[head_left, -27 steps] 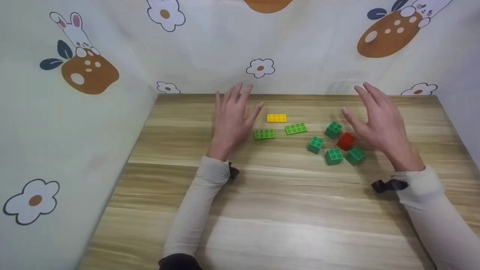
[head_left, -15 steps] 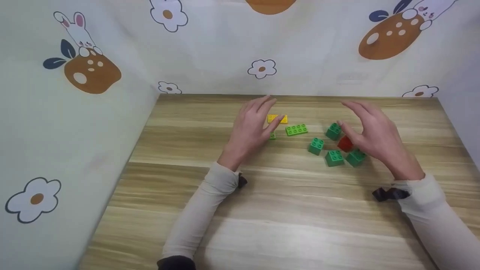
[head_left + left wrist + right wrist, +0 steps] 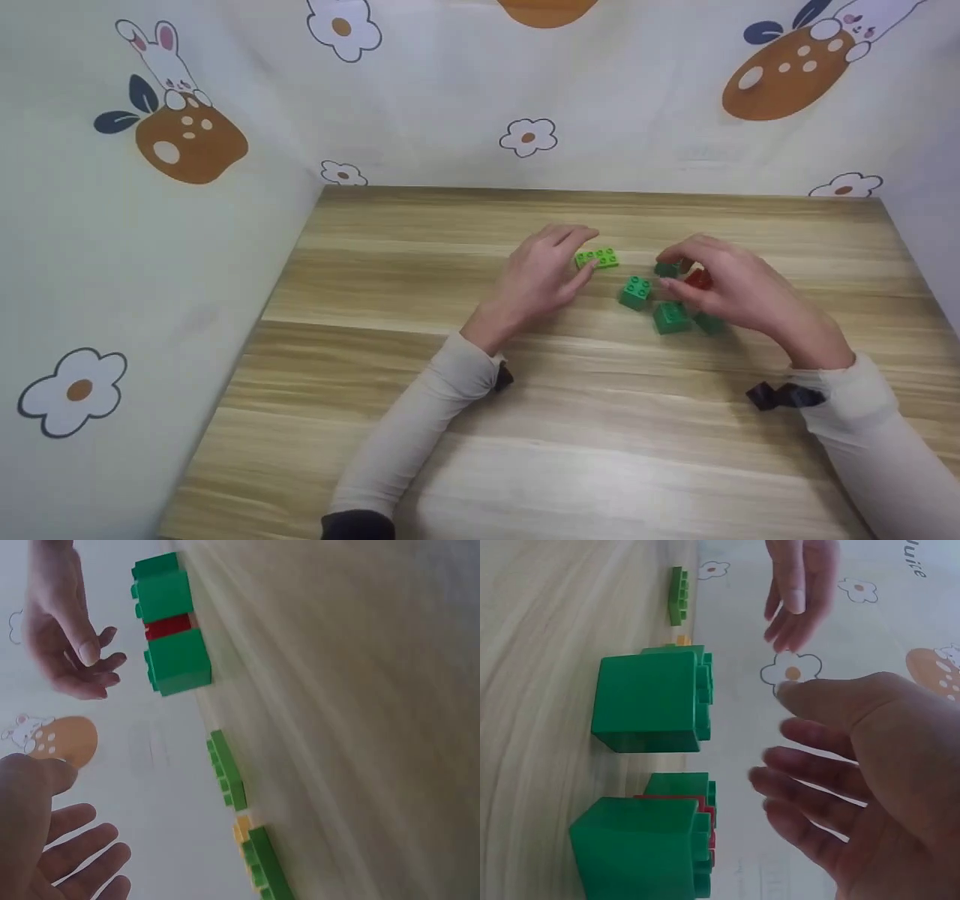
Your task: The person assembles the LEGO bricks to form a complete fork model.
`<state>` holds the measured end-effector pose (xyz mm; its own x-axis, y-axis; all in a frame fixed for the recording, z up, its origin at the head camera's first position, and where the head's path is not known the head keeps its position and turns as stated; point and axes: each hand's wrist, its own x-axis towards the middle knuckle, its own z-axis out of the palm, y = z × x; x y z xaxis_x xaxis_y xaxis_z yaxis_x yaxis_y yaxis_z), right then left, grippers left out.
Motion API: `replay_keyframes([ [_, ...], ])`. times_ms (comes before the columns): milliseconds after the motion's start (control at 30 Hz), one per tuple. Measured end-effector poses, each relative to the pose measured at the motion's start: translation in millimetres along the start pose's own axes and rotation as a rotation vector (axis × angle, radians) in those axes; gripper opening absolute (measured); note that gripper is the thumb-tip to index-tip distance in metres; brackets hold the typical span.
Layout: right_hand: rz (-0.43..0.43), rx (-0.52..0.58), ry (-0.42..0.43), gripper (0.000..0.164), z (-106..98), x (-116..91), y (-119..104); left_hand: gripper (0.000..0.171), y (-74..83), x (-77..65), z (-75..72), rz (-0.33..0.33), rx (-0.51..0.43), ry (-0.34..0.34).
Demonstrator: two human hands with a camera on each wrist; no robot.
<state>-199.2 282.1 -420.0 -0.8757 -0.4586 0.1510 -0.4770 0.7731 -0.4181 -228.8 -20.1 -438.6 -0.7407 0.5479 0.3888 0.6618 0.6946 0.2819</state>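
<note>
My left hand hovers with parted thumb and fingers over a light green toy building brick. In the head view it hides the yellow brick and a second light green brick, both visible in the left wrist view. My right hand is above the cluster, fingertips and thumb on either side of a green brick; in the right wrist view that hand holds nothing. Under it lie a red brick and another green brick, partly covered. Two more green bricks stand nearer, one left, one front.
The bricks lie on a wood-grain table. A pale printed curtain rises behind the table's far edge and along its left side. Both sleeves carry black straps at the wrists.
My left hand has moved right and nearer, over the flat bricks. My right hand has come down toward the green bricks, its thumb and fingers closer together. The bricks themselves have not visibly moved.
</note>
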Motion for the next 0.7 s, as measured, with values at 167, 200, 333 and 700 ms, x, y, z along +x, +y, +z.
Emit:
replay_keyframes([
  [167, -0.043, 0.027, -0.134, 0.025, 5, 0, 2, 0.045, 10.0, 3.0, 11.3, 0.053, -0.052, -0.070],
  [200, -0.053, 0.029, -0.149, 0.025, 6, 1, 2, 0.045, 11.9, 3.8, 12.6, 0.064, -0.064, -0.087],
  [333, -0.069, 0.030, -0.180, 0.025, 8, -1, 0, 0.045, 19.3, 7.7, 17.3, 0.105, -0.085, -0.153],
  [700, -0.080, 0.017, -0.235, 0.035, 8, -2, -2, 0.050, 27.2, 20.0, 33.7, 0.136, -0.155, -0.315],
])
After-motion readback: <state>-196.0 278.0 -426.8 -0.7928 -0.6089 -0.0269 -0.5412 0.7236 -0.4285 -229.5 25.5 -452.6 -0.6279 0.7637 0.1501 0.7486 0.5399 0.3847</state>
